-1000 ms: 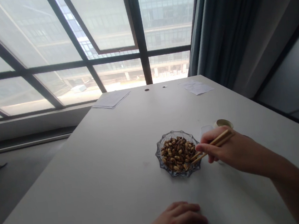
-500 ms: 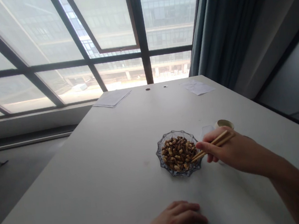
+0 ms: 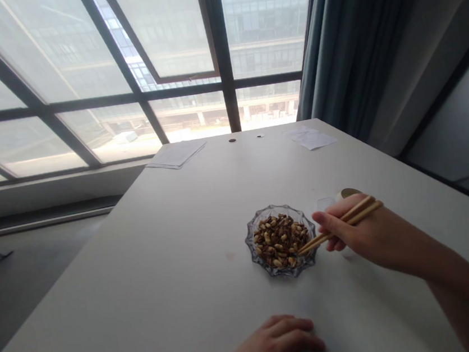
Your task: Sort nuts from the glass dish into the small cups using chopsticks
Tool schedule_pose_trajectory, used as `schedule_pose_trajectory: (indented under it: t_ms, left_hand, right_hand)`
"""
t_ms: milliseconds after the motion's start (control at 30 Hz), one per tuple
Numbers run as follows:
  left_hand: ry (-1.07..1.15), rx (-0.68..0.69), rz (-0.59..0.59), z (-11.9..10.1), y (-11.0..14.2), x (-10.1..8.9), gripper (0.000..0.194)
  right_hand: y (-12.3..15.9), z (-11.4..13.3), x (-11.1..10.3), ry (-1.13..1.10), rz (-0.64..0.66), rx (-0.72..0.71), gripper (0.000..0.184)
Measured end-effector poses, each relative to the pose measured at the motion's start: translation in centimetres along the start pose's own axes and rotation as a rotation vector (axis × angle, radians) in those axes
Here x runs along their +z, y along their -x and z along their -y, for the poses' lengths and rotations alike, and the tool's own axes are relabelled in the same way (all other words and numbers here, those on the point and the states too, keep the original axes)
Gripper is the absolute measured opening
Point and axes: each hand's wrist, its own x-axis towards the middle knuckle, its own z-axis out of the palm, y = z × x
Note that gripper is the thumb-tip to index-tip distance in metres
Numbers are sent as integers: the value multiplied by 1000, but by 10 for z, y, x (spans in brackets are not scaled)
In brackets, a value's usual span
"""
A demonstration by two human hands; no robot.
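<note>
My right hand (image 3: 354,224) is closed around a pair of wooden chopsticks (image 3: 359,211), tips pointing down to the left. Those tips are among the nuts and dark seeds (image 3: 282,238) heaped in a clear scalloped glass bowl (image 3: 254,258), at its lower right side. Whether a piece is between the tips, I cannot tell. My left hand (image 3: 281,346) lies palm down on the white table (image 3: 165,274), nearer to me than the bowl, its fingers slightly bent and holding nothing.
Behind my right hand stand a clear cup (image 3: 325,203) and a round container (image 3: 349,192), both partly hidden. Papers lie at the far left (image 3: 178,155) and far right (image 3: 311,137) of the table. Beyond are windows and a dark curtain (image 3: 330,46).
My right hand has shifted a little to the right, and the chopsticks lean further that way. Their tips are still in the bowl. My left hand has stayed in place.
</note>
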Motion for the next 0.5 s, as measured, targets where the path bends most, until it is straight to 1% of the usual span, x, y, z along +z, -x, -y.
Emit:
schedule_pose_trajectory:
  t_ms: [67,133,267,400,500]
  left_hand:
    - [0,1,2,0,0,-1,23]
    - [3,5,9,1,0,-1,22]
    - [4,15,1,4,2,2,16]
    - [5,5,4,3,2,3,18]
    - [6,-1,17,2,1,2,16]
  right_hand:
    - [1,0,-3,-2,-9,11,48]
    - [1,1,-3,14,9,10,48]
    - [-1,4,2,1,61,-7,46]
    - [-4,4,7,-51,96,-15,44]
    - [-5,3,9,-55,109,-18,46]
